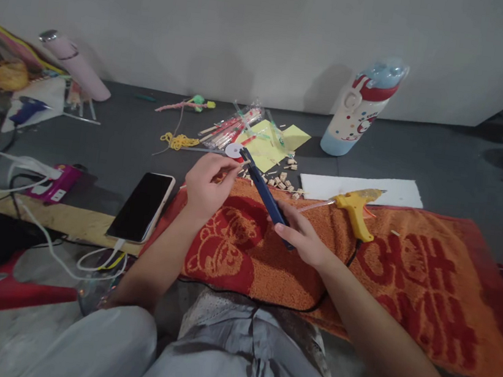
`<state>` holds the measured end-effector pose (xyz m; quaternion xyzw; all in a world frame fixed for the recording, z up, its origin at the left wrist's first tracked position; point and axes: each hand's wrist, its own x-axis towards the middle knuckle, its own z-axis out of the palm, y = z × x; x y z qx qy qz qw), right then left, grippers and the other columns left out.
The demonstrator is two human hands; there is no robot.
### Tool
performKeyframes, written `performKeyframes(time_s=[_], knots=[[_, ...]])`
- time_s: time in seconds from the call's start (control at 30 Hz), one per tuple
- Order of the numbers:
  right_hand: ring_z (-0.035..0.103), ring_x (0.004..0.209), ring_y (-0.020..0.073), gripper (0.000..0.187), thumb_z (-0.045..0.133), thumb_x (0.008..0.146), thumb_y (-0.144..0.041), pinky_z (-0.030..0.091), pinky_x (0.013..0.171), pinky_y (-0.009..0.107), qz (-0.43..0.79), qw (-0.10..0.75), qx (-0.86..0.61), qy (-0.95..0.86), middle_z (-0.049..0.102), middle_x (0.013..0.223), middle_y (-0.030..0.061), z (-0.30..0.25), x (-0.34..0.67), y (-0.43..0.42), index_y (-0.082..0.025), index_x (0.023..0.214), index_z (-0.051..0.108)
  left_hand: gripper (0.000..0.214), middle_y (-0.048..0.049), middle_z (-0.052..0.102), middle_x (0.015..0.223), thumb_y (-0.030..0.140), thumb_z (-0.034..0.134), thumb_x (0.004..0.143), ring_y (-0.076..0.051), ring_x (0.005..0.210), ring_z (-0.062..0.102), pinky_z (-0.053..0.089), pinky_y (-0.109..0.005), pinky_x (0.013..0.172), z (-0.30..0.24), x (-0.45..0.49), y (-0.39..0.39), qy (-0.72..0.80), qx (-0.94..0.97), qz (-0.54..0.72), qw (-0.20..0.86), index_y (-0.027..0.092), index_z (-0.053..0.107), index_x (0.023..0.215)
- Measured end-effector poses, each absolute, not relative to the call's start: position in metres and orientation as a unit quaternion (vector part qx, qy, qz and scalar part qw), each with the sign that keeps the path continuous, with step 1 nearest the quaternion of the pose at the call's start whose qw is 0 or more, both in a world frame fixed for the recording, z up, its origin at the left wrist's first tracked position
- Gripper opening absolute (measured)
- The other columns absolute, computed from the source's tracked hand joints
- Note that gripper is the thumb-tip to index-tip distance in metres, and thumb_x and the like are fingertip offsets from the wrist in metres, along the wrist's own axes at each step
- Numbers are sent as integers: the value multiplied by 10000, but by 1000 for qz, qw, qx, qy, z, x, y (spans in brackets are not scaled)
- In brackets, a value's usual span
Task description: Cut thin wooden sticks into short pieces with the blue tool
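Observation:
My left hand (209, 184) pinches a thin wooden stick (245, 163) between thumb and fingertips. The stick's far end meets the dark jaws of a blue-handled pliers-like tool (265, 195). Around the handles of that tool my right hand (301, 235) is closed, and the tool points up and to the left. Just beyond the jaws lie several small cut wooden pieces (282, 182) in a loose pile. Both hands are above an orange and red towel (300, 275). Whether the jaws are fully closed on the stick is too small to tell.
A yellow glue gun (356, 210) rests on the towel and a white board (399, 192). Behind the wooden pieces are yellow paper (262, 143) and bagged sticks (236, 128). A bottle (358, 113) stands at the wall. A phone (140, 208) and power strip (58, 183) lie left.

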<state>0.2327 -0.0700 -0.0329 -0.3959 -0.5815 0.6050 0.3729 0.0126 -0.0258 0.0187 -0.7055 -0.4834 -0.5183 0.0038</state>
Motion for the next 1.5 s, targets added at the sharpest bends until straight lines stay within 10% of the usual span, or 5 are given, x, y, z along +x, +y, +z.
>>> performKeyframes(time_s=[0.7, 1.5], knots=[[605, 955, 250, 620, 638, 737, -610, 472, 885, 395, 631, 390, -391, -544, 659, 1054, 76, -19, 230, -66, -198, 1198, 592, 146, -34, 704, 826, 325, 618, 845, -134, 755, 628, 500, -248, 718, 15, 11, -22, -518, -692, -501, -42, 195, 684, 837], [512, 1241, 317, 673, 614, 781, -627, 331, 1098, 495, 547, 369, -403, -634, 585, 1344, 97, -31, 230, -71, -228, 1318, 542, 144, -41, 706, 747, 188, 559, 784, -135, 683, 630, 450, -224, 626, 14, 13, -15, -570, -658, -457, -182, 147, 697, 772]])
